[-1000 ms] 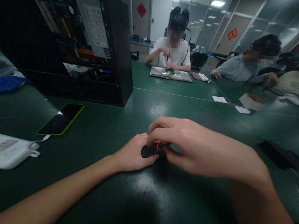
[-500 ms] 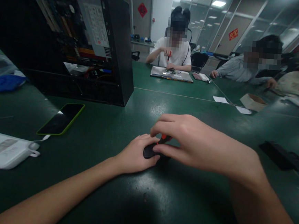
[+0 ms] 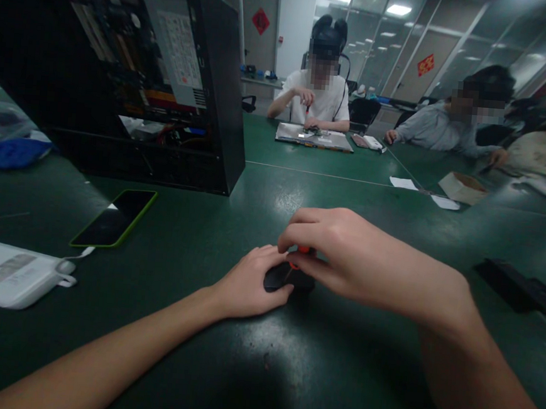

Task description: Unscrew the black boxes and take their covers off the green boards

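My left hand (image 3: 252, 285) rests on the green table (image 3: 196, 223), its fingers and thumb gripping a small black object, apparently a computer mouse (image 3: 301, 283). Over it, my right hand (image 3: 324, 243) is closed round a screwdriver (image 3: 303, 250) with a red and black handle. The screwdriver's thin shaft slants down to the top of the mouse. Whether its tip sits in a screw is too small to make out. My right palm and fingers cover part of the handle.
At the left stands an open black computer case (image 3: 215, 99). Nearer are a phone (image 3: 113, 220) with a green edge and a white power bank (image 3: 12, 275). Black parts (image 3: 515, 286) lie at the right. Across the table, a person (image 3: 317, 94) works on a flat panel (image 3: 285, 133).
My right hand has shifted slightly, and the screwdriver stands more upright, with its shaft now showing. My left hand keeps its hold on the mouse.
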`<state>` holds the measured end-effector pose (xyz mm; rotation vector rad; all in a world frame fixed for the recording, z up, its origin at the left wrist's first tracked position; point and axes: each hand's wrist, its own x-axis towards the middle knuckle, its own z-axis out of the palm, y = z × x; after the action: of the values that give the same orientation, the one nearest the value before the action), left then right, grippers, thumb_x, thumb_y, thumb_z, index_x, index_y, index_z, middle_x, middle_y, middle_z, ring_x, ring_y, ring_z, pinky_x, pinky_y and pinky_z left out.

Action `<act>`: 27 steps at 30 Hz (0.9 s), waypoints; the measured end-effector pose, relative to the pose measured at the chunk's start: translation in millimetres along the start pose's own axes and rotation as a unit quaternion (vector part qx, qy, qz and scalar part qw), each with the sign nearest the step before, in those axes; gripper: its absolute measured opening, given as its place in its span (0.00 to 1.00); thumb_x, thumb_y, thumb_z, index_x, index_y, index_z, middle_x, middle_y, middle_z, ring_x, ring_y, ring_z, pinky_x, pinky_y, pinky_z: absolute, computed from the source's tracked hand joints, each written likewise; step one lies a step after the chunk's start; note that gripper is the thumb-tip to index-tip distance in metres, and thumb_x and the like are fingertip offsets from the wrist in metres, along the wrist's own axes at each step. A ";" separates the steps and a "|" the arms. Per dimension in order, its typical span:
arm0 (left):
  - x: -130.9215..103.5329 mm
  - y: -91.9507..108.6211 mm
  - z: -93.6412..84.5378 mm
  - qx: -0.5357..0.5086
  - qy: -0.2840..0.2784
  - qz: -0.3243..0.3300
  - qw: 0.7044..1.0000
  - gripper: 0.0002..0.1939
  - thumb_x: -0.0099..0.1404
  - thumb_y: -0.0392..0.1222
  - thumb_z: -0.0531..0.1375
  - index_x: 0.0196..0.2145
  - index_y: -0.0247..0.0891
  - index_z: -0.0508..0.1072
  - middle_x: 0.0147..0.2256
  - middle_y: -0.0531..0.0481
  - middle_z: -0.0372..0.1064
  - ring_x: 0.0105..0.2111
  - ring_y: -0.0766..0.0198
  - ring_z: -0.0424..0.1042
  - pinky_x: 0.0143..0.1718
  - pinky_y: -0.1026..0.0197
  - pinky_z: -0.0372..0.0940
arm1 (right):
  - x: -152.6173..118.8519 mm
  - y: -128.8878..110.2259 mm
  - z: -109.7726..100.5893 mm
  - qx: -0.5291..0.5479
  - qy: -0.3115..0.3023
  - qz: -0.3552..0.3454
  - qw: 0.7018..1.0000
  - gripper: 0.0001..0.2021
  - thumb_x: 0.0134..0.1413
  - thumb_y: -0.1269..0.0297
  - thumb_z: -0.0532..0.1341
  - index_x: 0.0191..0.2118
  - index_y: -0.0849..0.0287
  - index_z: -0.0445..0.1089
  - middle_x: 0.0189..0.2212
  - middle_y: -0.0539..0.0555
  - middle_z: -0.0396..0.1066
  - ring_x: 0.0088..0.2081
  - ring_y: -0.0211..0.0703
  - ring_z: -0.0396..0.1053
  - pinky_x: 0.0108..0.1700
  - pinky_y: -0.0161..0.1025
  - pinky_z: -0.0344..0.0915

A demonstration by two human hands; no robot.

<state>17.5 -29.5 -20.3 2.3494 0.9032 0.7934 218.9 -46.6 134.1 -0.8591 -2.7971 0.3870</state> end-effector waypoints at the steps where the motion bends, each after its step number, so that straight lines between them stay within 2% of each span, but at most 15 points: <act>1: -0.1 -0.7 0.3 0.003 0.006 0.006 1.000 0.14 0.62 0.41 0.65 0.46 0.40 0.73 0.46 0.46 0.76 0.47 0.49 0.76 0.50 0.47 0.70 | -0.6 -0.8 0.0 0.010 -0.003 -0.004 1.000 0.07 0.68 0.72 0.57 0.43 0.61 0.73 0.42 0.55 0.71 0.41 0.40 0.67 0.42 0.39 0.61; 5: 0.5 -4.5 2.0 0.012 0.017 0.032 0.999 0.16 0.61 0.42 0.66 0.47 0.40 0.73 0.46 0.46 0.76 0.48 0.47 0.76 0.51 0.45 0.70 | -5.5 -8.2 -0.1 0.047 -0.025 -0.022 0.998 0.11 0.64 0.77 0.58 0.46 0.59 0.73 0.48 0.55 0.71 0.44 0.40 0.68 0.43 0.37 0.62; 10: 0.9 -6.8 4.6 0.004 -0.002 0.027 1.000 0.15 0.64 0.45 0.66 0.47 0.42 0.74 0.47 0.47 0.77 0.50 0.47 0.75 0.50 0.48 0.71 | -3.5 -14.0 4.2 -0.018 0.000 0.003 1.000 0.06 0.68 0.68 0.60 0.45 0.61 0.73 0.43 0.56 0.72 0.42 0.42 0.68 0.42 0.39 0.61; 14: 0.6 -6.3 4.1 0.026 0.008 0.018 0.999 0.17 0.65 0.47 0.67 0.49 0.42 0.74 0.48 0.45 0.76 0.49 0.47 0.75 0.48 0.48 0.69 | -2.9 -13.1 3.5 -0.017 0.009 0.015 1.000 0.07 0.68 0.71 0.58 0.43 0.62 0.74 0.42 0.56 0.72 0.40 0.41 0.68 0.41 0.38 0.61; 18: 1.5 -4.1 0.4 0.056 -0.011 0.025 0.998 0.18 0.62 0.45 0.68 0.49 0.41 0.74 0.47 0.46 0.76 0.47 0.49 0.74 0.48 0.48 0.67 | -16.2 -7.8 -1.3 0.004 -0.008 0.031 0.999 0.07 0.67 0.71 0.59 0.44 0.61 0.76 0.42 0.55 0.74 0.41 0.40 0.70 0.43 0.37 0.62; 23: 2.4 1.1 -5.4 0.053 -0.030 0.016 0.998 0.18 0.58 0.42 0.68 0.47 0.41 0.76 0.45 0.49 0.77 0.46 0.52 0.74 0.49 0.50 0.66 | -52.1 25.9 2.8 0.024 -0.012 0.110 0.994 0.10 0.67 0.63 0.61 0.46 0.58 0.79 0.37 0.53 0.79 0.37 0.40 0.74 0.40 0.38 0.65; 27: 2.7 4.2 -7.0 0.050 -0.027 0.013 0.998 0.19 0.58 0.42 0.69 0.48 0.41 0.76 0.47 0.49 0.77 0.47 0.52 0.76 0.50 0.50 0.66 | -89.0 64.6 10.3 0.078 0.067 0.202 0.974 0.14 0.67 0.56 0.60 0.42 0.57 0.81 0.38 0.56 0.81 0.37 0.44 0.77 0.41 0.40 0.69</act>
<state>16.3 -28.6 -11.8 2.4625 0.9095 0.7054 322.4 -47.9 95.6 -1.3617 -2.4212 0.5757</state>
